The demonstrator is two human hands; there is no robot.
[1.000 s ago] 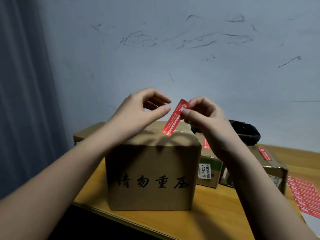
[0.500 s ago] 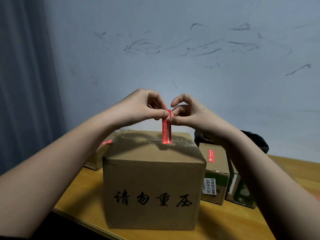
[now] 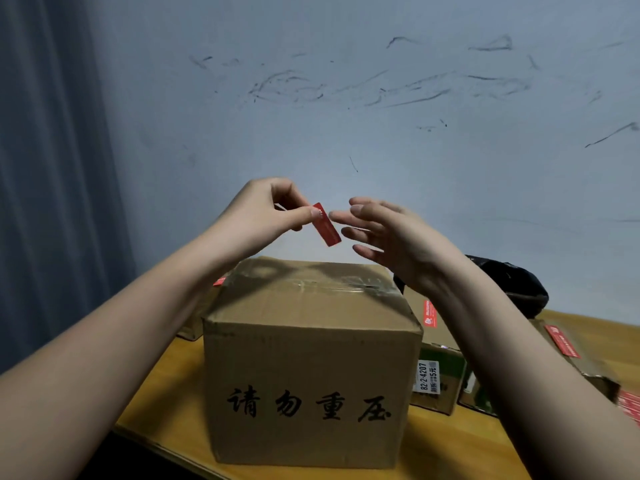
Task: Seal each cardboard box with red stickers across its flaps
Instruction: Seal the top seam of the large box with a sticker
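Above box (image 3: 311, 358): left hand (image 3: 263, 216) pinches sticker (image 3: 326, 225); right hand (image 3: 384, 233) spread.

My left hand (image 3: 263, 216) pinches the top end of a red sticker (image 3: 327, 225) between thumb and fingers, holding it in the air above the big cardboard box (image 3: 311, 368); the strip hangs tilted, its lower end toward five o'clock. My right hand (image 3: 398, 244) hovers just beside it at three o'clock, fingers straight and spread, not touching it. The box stands on the wooden bench (image 3: 166, 386), black characters on its front, clear tape along its top seam. At its three o'clock sit smaller boxes (image 3: 436, 375) already bearing red stickers, with a black bag (image 3: 512, 282) behind them.
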